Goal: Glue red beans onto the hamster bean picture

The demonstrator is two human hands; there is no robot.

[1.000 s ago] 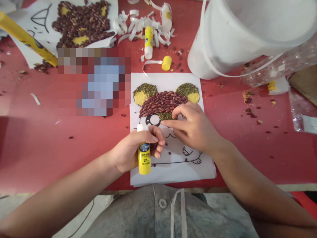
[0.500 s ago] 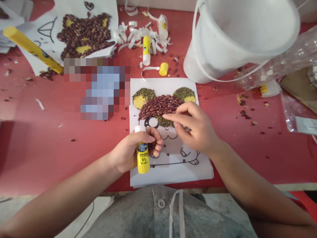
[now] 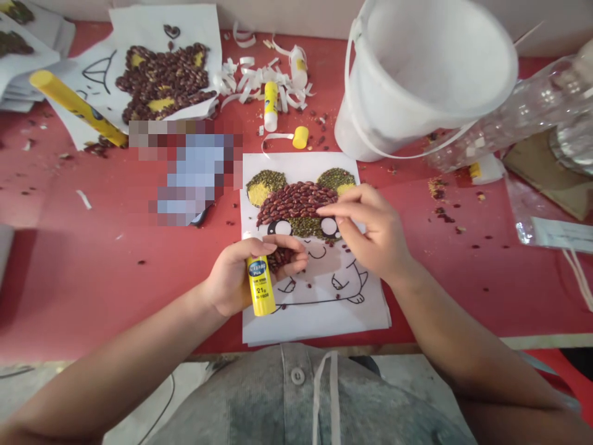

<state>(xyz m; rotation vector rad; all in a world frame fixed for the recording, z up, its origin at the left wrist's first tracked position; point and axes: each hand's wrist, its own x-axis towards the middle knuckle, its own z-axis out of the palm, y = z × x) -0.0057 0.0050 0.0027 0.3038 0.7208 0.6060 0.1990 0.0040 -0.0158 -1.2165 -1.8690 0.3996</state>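
My left hand (image 3: 236, 272) is closed around a yellow glue stick (image 3: 262, 287) with a white top. Dark red kidney beans (image 3: 280, 258) lie in the same hand, behind its curled fingers. My right hand (image 3: 370, 232) reaches over the paper (image 3: 315, 324), its index fingertip at the lower right edge of the red bean patch (image 3: 296, 201). The thumb stays a little apart below that fingertip, and I see nothing between them. On the paper is a cartoon animal outline with green beans (image 3: 306, 227) between the eyes and green and yellow filled ears (image 3: 266, 185).
A white bucket (image 3: 375, 117) stands at the back right beside clear plastic bottles (image 3: 523, 117). At the back left lie a bean-covered picture (image 3: 167, 80) and a yellow tube (image 3: 76, 105). Another glue stick (image 3: 271, 105), a yellow cap (image 3: 301, 137) and paper strips (image 3: 250, 77) lie behind the paper.
My right index fingertip has shifted right along the lower edge of the red beans. The fingers of my left hand have loosened slightly around the beans. The view has tilted up a little.
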